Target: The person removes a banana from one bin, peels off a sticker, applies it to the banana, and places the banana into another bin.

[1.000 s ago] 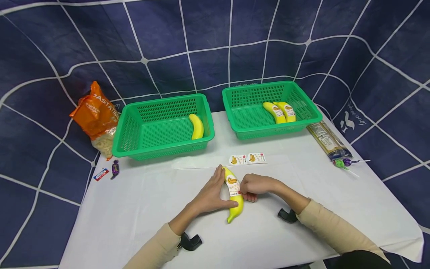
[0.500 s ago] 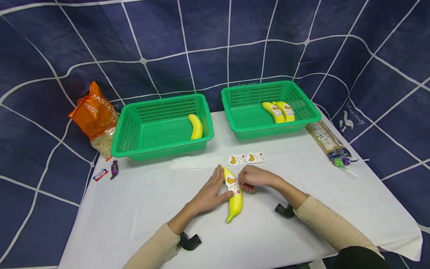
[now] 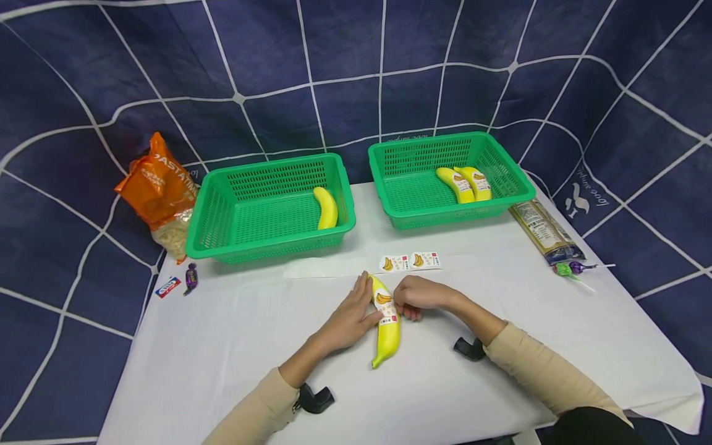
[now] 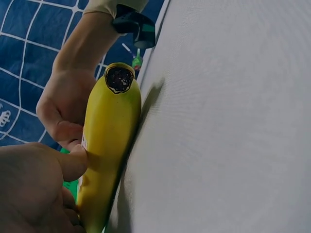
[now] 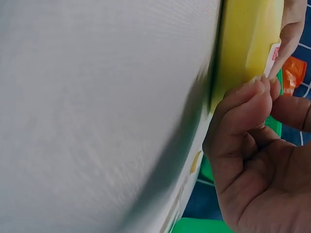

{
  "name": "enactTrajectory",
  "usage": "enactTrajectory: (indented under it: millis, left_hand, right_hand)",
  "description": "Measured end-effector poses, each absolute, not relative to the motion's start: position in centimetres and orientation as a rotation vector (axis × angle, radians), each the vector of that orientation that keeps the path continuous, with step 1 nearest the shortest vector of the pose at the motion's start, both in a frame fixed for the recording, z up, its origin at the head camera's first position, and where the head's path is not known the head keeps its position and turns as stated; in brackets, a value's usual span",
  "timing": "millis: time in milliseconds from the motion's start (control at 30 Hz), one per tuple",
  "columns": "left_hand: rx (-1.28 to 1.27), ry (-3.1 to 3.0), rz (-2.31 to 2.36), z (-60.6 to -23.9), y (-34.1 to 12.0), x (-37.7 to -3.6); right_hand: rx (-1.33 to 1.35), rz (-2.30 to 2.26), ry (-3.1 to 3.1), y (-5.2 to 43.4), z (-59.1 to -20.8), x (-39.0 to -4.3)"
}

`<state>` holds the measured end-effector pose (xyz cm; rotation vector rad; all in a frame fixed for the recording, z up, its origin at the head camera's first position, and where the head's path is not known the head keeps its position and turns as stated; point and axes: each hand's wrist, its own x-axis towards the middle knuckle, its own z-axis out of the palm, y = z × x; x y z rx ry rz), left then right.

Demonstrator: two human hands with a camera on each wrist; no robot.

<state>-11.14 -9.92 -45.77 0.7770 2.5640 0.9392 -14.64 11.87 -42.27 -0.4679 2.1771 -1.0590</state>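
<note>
Mid-worktop (image 3: 222,346), well clear of every edge, the banana (image 3: 386,327) lies flat. The left hand (image 3: 350,318) rests on it, fingers straight, thumb on the label; the right hand (image 3: 417,295) touches it with curled fingers. Behind, the left basket (image 3: 222,222) holds one banana, the right basket (image 3: 500,167) two.

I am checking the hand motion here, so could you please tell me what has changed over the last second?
The right hand slid up along the banana toward its far tip, fingertips on the label edge. The banana's near end swung slightly left. The left hand stayed pressed on it; the baskets and stickers stayed put.
</note>
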Motion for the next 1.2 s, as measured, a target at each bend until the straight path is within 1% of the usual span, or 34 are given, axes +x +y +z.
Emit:
enactTrajectory:
  millis: [267, 733, 1000, 1200]
  left_hand:
    - [0.756, 2.627, 0.912, -45.72, -9.65, -11.11]
    - [0.76, 2.82, 0.839, -45.93, -9.36, -11.84]
    - [0.752, 2.668, 0.836, -45.45, -9.83, -11.81]
    - [0.768, 2.616, 0.774, -45.13, -9.64, -11.61]
  right_hand:
    - [-0.469, -1.135, 2.257, 12.16, -41.47, -15.01]
    - [-0.436, -1.177, 2.272, 11.78, -41.81, -14.87]
    - [-0.447, -1.165, 2.291, 11.93, -41.46, -14.67]
    - [-0.406, -1.171, 2.311, 12.07, -41.54, -14.69]
